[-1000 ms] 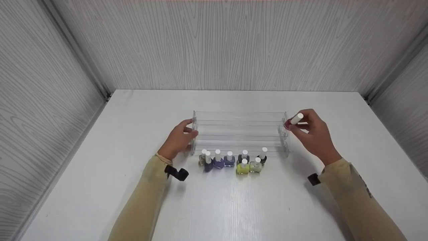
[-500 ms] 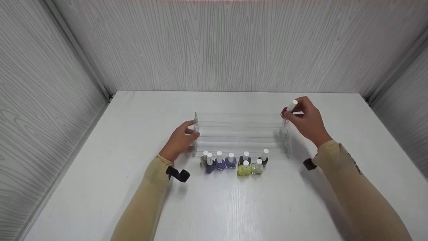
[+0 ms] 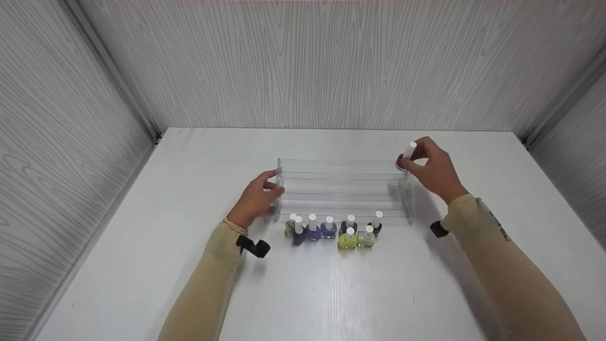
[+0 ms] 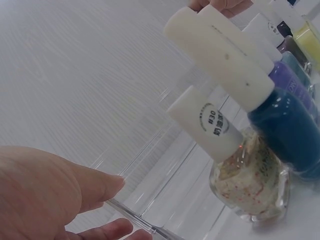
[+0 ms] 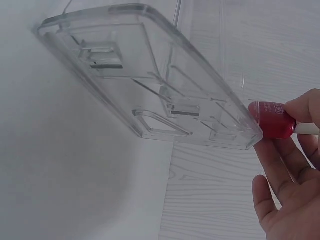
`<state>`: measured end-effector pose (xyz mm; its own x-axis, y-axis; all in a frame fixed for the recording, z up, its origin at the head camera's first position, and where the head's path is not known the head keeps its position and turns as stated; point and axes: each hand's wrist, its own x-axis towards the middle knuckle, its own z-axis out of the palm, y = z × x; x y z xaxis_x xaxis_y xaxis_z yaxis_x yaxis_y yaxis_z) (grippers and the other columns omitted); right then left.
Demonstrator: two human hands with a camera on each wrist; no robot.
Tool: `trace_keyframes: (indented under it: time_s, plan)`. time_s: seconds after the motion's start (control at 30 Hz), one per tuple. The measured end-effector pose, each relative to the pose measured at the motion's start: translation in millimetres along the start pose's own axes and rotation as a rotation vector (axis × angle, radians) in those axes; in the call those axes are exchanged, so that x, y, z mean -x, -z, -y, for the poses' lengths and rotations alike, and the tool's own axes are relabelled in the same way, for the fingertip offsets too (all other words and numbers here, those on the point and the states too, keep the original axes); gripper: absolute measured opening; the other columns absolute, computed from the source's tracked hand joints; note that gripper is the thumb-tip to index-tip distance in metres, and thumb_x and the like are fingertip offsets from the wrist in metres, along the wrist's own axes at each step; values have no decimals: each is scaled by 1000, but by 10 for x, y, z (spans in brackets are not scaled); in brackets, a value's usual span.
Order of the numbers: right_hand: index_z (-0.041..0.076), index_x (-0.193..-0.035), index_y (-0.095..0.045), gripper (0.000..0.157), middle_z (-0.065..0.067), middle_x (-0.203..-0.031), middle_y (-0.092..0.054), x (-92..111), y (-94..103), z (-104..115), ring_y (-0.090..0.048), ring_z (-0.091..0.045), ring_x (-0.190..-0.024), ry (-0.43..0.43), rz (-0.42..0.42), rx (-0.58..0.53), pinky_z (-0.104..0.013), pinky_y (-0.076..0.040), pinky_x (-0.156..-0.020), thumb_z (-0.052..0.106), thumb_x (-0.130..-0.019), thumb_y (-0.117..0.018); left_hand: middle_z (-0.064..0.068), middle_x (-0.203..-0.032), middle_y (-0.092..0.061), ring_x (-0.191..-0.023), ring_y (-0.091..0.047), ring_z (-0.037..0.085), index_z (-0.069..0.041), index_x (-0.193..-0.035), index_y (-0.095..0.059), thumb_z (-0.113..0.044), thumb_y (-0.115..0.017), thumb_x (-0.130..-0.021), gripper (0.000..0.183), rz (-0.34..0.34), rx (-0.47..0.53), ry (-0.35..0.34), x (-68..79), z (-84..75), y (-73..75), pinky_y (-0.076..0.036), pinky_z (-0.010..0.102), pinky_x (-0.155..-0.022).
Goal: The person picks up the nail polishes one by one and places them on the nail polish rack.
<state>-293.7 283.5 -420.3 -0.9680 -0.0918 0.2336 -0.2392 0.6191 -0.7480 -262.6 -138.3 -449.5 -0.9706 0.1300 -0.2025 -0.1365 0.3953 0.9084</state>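
Red nail polish bottle (image 5: 276, 121), pinched in right hand (image 3: 436, 171), has been moved along clear tiered rack (image 3: 344, 194) to its far right corner, so top level is reached; rack's left end gripped by left hand (image 3: 255, 197)

1. Head: high, facing forward and down over the bench (image 3: 303, 293).
2. Left wrist: tilted, very near the bottles (image 4: 252, 182), facing along the clear rack (image 3: 344, 195).
3. Right wrist: close on the rack's right end panel (image 5: 150, 82), also in head view.
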Motion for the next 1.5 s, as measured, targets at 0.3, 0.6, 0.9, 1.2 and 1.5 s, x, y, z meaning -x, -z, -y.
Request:
trace_keyframes:
  time_s: [0.3,0.6,0.9,1.2,1.5]
  plan:
    - [8,-121,-58,25,-11,-113,-69,-20,-16,-2,-63,-26,-112,17,54,46,-53,-44,-103,20,-101,-66,18,-138,-52,-121,-59,33,-18,-161,-35,-20,-61,-105,61,20,25,14,17,21,36,-59,44,-95]
    - [5,-123,-59,27,-16,-123,-65,-24,5,43,-52,-36,-133,2,104,93,-65,-32,-116,22,-102,-63,17,-139,-51,-123,-58,34,-18,-162,-35,-22,-61,-106,62,22,24,24,55,5,41,-59,45,-97]
    - [6,-130,-55,34,-15,-128,-63,-15,17,46,-50,-33,-135,-24,110,71,-61,-33,-116,23,-102,-64,17,-141,-50,-124,-57,32,-18,-162,-34,-23,-60,-106,62,28,27,29,54,14,55,-58,45,-97]
    - [-3,-127,-57,31,-19,-126,-60,185,92,125,-49,-35,-130,82,-167,54,-57,-35,-115,10,-99,-60,19,-141,-49,-124,-58,33,-17,-162,-34,-23,-60,-106,62,36,33,13,68,13,103,-59,44,-95]
    - [-1,-112,-63,17,-8,-99,-66,405,43,244,-58,-12,-88,144,-281,38,-17,-46,-75,6,-99,-56,19,-139,-50,-126,-57,35,-16,-162,-33,-20,-60,-106,62,28,47,23,66,-4,118,-58,46,-98]
